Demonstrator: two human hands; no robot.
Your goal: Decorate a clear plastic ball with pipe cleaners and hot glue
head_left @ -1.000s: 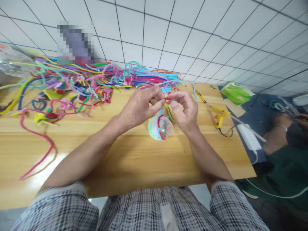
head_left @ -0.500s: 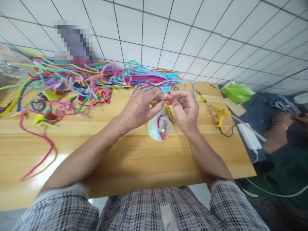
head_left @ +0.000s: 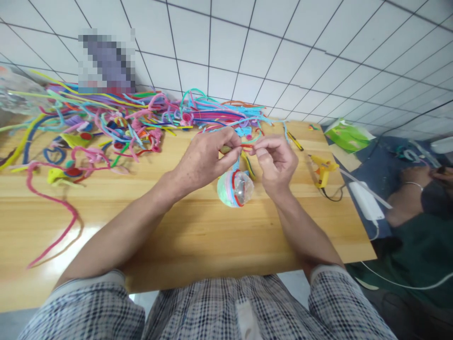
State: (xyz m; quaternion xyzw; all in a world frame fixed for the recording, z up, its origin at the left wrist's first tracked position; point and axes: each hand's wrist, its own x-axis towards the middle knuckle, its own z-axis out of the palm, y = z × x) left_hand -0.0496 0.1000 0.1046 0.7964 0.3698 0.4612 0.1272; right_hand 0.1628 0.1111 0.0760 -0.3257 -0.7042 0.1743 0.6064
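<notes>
Between my fingertips, above the table, stretches a short red pipe cleaner (head_left: 247,146). My left hand (head_left: 214,153) pinches its left end, with a small greenish piece partly showing between the fingers. My right hand (head_left: 276,163) is closed at the right end of the red piece, thumb against the curled fingers. Just below both hands sits a clear ball (head_left: 244,188), its left part wrapped in green, pink, blue and red pipe cleaners. A dark and yellow strip runs behind the ball, partly hidden.
Many coloured pipe cleaners (head_left: 138,113) are heaped along the wall. A long pink one (head_left: 72,212) curves at the left. On the right are a yellow cutter (head_left: 295,141), a yellow glue gun (head_left: 323,170), a green packet (head_left: 348,136) and another person's arm (head_left: 405,198).
My right hand has moved slightly right, away from my left hand. The red tip that stood up at its fingertips no longer shows. My left hand has barely moved.
</notes>
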